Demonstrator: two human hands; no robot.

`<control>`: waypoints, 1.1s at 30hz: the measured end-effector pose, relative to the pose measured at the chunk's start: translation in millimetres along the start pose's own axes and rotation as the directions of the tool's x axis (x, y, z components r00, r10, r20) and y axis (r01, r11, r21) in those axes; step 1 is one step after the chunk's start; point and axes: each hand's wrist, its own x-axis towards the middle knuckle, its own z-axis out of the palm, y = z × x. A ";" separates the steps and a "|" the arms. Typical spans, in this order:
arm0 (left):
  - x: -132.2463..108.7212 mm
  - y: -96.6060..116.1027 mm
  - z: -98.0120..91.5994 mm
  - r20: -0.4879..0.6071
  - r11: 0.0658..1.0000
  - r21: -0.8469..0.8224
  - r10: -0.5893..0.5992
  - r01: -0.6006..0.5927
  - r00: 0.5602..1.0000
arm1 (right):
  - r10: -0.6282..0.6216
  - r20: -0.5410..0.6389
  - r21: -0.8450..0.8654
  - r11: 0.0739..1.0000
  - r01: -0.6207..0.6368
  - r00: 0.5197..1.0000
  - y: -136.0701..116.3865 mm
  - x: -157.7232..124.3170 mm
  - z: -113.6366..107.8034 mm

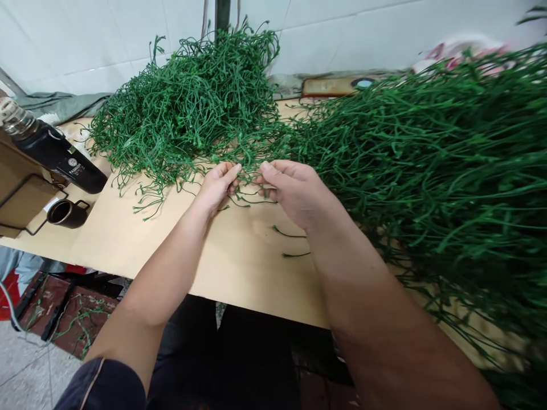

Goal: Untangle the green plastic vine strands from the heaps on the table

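Left hand and right hand on my monitor: thumbs to fingers, each pinching, I judge, thin green stems in the narrow gap between; tangled heap beyond the left; larger heap, stems mainly crosswise, nearer my right

We observe the left hand and right hand at dial centre, just apart, near green stems. On the counter: left pile, 11 o'clock; right pile, 3 o'clock; dark mug, 9 o'clock.
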 end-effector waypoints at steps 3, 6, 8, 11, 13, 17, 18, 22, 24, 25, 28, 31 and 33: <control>-0.3 -0.7 0.1 0.017 0.999 0.034 0.005 -0.005 1.000 | 0.064 0.023 -0.015 0.998 -0.063 0.998 2.1 0.3 1.2; -0.4 -1.8 1.0 0.027 1.000 0.028 0.012 -0.013 1.000 | -0.008 -0.077 -0.224 0.974 -0.010 0.997 4.5 1.0 4.3; -0.8 -2.2 2.0 0.010 1.000 -0.007 0.007 -0.007 1.000 | -0.089 -0.105 -0.317 0.947 0.051 0.991 4.5 1.3 5.9; -1.6 -2.1 2.8 -0.013 0.998 -0.068 0.010 -0.011 1.000 | -0.096 -0.005 -0.307 0.947 0.090 0.995 1.7 0.9 6.4; -2.4 -1.4 2.3 -0.009 0.996 -0.087 0.009 -0.010 1.000 | -0.061 0.059 -0.261 0.962 0.075 0.996 -1.1 0.1 5.1; -4.8 1.2 0.5 0.059 0.997 -0.040 -0.066 0.068 0.996 | 0.008 0.140 -0.137 0.990 0.011 0.990 -6.5 -2.7 0.6; -5.5 1.9 0.5 0.078 0.996 -0.020 -0.082 0.084 0.994 | 0.035 0.180 -0.119 0.993 -0.014 0.983 -7.3 -3.8 0.0; -6.7 3.2 2.3 0.040 0.998 0.009 -0.055 0.054 0.998 | 0.154 0.384 -0.167 0.981 -0.096 0.910 -5.5 -6.7 3.1; -6.4 2.9 3.1 0.016 0.999 0.012 -0.049 0.049 0.999 | 0.160 0.363 -0.166 0.980 -0.105 0.918 -1.7 -5.7 6.6; -6.2 2.6 3.2 0.019 0.999 0.011 -0.051 0.051 0.999 | 0.148 0.313 -0.146 0.984 -0.106 0.938 0.5 -4.5 8.0; -5.3 1.6 1.9 0.067 0.998 0.007 -0.063 0.063 0.996 | 0.103 0.138 -0.074 0.993 -0.093 0.985 6.4 0.2 9.9; -4.2 0.3 -0.6 0.101 0.999 0.000 -0.041 0.041 0.994 | 0.067 0.068 -0.135 0.989 -0.057 0.995 8.4 2.8 10.4; -3.3 -1.1 -2.0 0.108 1.000 -0.005 -0.022 0.022 0.994 | 0.039 0.057 -0.262 0.965 -0.023 0.998 7.5 2.5 11.3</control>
